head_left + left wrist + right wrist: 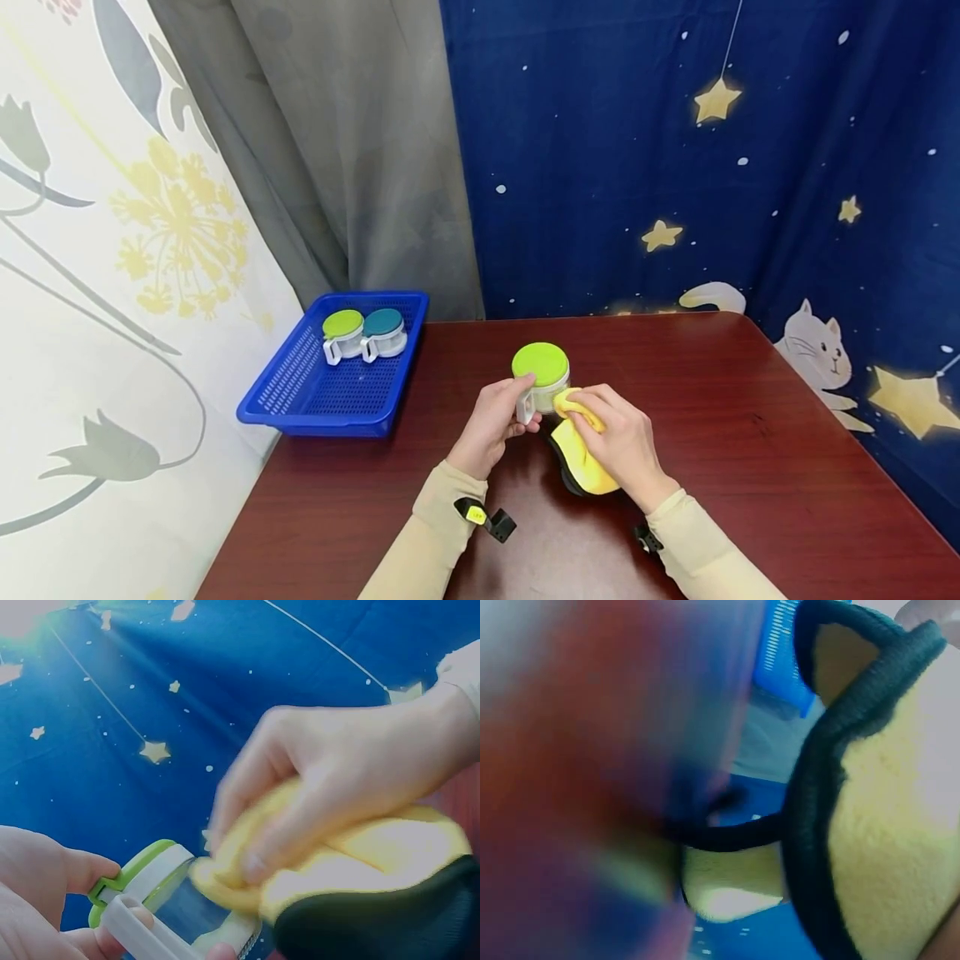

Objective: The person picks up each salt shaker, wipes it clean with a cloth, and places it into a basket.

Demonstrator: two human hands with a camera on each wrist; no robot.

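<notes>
A clear seasoning jar with a lime green lid (pixel 540 364) and a white handle is held above the table by my left hand (pixel 487 421). In the left wrist view the jar (pixel 169 881) is tilted, and the fingers of that hand are at its lid and handle. My right hand (pixel 621 435) pinches a folded yellow cloth (pixel 583 460) with a dark border against the jar's side. Close up in the right wrist view, the cloth (pixel 892 817) hangs in loose folds, and the jar cannot be made out.
A blue plastic basket (pixel 315 423) stands at the table's left back corner. Inside it are a green-lidded jar (pixel 343 333) and a teal-lidded jar (pixel 384 332), side by side. The reddish-brown table (pixel 750 417) ends at curtains at the back and a patterned cloth on the left.
</notes>
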